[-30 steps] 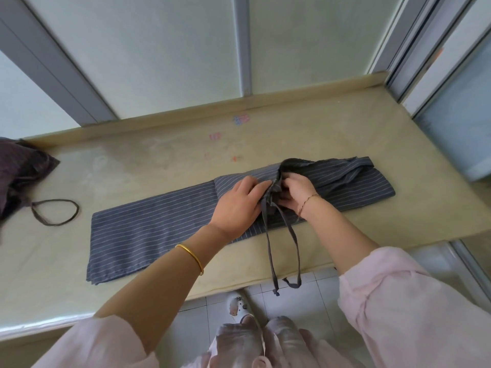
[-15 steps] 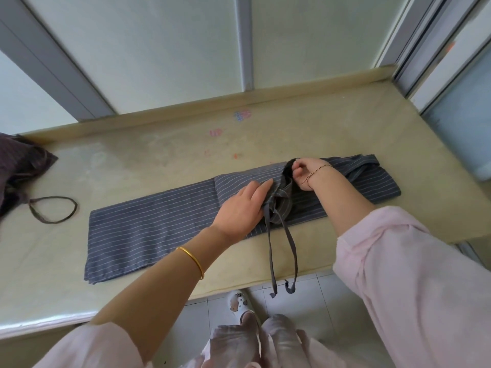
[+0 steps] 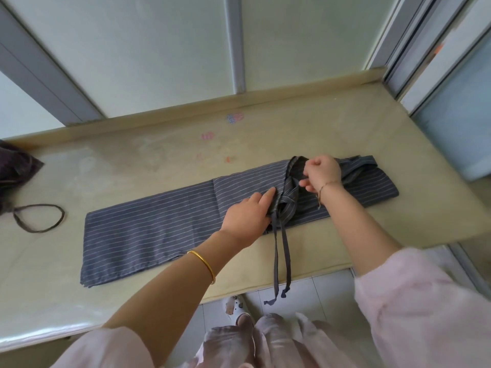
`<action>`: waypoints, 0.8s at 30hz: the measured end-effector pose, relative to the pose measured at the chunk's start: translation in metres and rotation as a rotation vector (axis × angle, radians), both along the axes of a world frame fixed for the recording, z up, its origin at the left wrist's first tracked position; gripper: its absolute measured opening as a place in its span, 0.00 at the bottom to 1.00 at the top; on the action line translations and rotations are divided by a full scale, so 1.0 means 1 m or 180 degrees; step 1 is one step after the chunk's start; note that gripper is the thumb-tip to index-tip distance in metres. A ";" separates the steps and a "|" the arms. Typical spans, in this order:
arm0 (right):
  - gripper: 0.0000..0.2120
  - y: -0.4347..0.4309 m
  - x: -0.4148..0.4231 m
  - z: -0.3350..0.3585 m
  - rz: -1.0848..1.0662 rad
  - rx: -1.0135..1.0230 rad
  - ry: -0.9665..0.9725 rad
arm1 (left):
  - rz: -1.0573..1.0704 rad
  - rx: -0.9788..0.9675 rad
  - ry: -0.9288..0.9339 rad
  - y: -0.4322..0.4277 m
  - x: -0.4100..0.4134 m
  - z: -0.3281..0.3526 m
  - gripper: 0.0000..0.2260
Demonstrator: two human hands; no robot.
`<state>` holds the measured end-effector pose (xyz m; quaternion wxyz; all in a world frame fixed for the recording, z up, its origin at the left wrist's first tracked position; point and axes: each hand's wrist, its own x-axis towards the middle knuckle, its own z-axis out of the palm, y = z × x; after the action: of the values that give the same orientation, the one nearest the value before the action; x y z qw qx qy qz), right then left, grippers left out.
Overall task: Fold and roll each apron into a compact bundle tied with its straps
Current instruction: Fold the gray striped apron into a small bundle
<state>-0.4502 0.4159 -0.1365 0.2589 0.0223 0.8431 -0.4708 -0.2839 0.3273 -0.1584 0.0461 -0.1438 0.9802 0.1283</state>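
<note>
- The left hand's [image 3: 247,219] fingers [image 3: 267,196] lie straight and released, pressing flat on the apron [image 3: 159,227] just beside the bunched straps [image 3: 285,205].
- The right hand [image 3: 322,172] is curled, pinching the upper loop of those straps.
- Two flat strap tails hang off the counter's [image 3: 292,134] front edge, with knotted ends.
- One apron: soft grey cloth with thin pale stripes, folded into a long band lying flat mid-counter. Its long axis runs from near-left to far-right, and the stripes follow it.
- One gold bangle [image 3: 203,264] sits on the left wrist and one thin bracelet [image 3: 325,185] on the right.
- The counter is smooth and beige.
- At its left edge sits one crumpled dark cloth [image 3: 16,168] with a cord loop [image 3: 39,217].
</note>
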 end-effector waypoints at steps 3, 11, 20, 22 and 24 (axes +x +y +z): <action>0.07 0.028 0.036 0.005 0.0564 0.0060 -0.0283 | 0.0084 -0.0037 0.0127 0.001 -0.005 -0.001 0.27; 0.09 0.014 0.062 -0.012 0.0649 -0.0872 -0.1383 | -0.0142 -0.0137 0.0141 -0.004 -0.004 0.005 0.25; 0.15 0.016 0.050 -0.024 0.0766 -0.0755 -0.1156 | -0.0380 0.0528 -0.0483 -0.008 -0.004 0.004 0.30; 0.15 0.026 0.049 -0.025 0.0877 -0.0356 -0.0595 | -0.0326 0.0773 -0.0505 -0.012 -0.009 0.007 0.28; 0.14 0.036 0.047 -0.026 0.0872 0.0092 0.0053 | -0.0060 0.0917 -0.0016 -0.013 -0.016 0.009 0.23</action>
<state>-0.4035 0.4516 -0.1624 0.3134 -0.0933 0.8470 -0.4191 -0.3003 0.3141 -0.1490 0.0700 -0.1268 0.9528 0.2668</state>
